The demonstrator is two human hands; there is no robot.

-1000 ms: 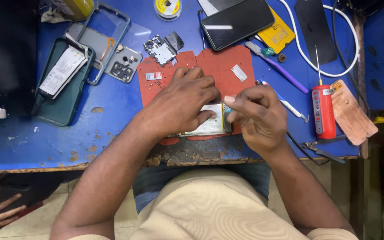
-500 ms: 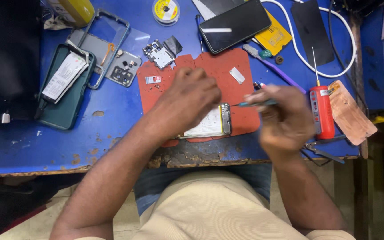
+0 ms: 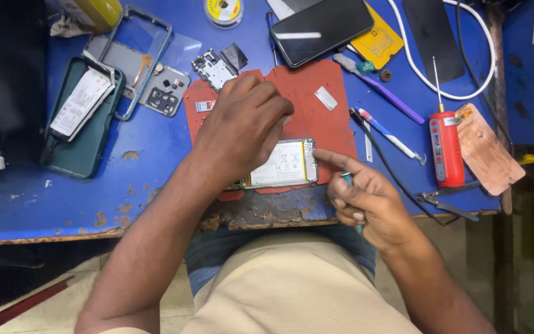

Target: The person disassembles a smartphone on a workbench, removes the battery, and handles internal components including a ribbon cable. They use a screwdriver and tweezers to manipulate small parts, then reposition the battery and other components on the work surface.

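Observation:
An opened phone body with a white battery (image 3: 284,163) lies on a red work mat (image 3: 307,110) near the front edge of the blue bench (image 3: 156,154). My left hand (image 3: 242,130) rests on the left part of the phone, fingers curled, pressing it down. My right hand (image 3: 366,201) sits at the phone's right end, index finger touching its corner, and grips a thin tool with a teal handle (image 3: 347,180) in the other fingers.
A black phone (image 3: 321,28), yellow card (image 3: 378,42), white cable (image 3: 431,86), red screwdriver (image 3: 445,148), copper-coloured plate (image 3: 488,148), tweezers (image 3: 446,201) and purple-handled brush (image 3: 381,86) lie right. Phone frame (image 3: 137,62), green case (image 3: 81,117), circuit board (image 3: 214,68) lie left.
My right hand has dropped from above the mat to the phone's right end near the bench edge, turning the tool downward. My left hand has stayed on the phone.

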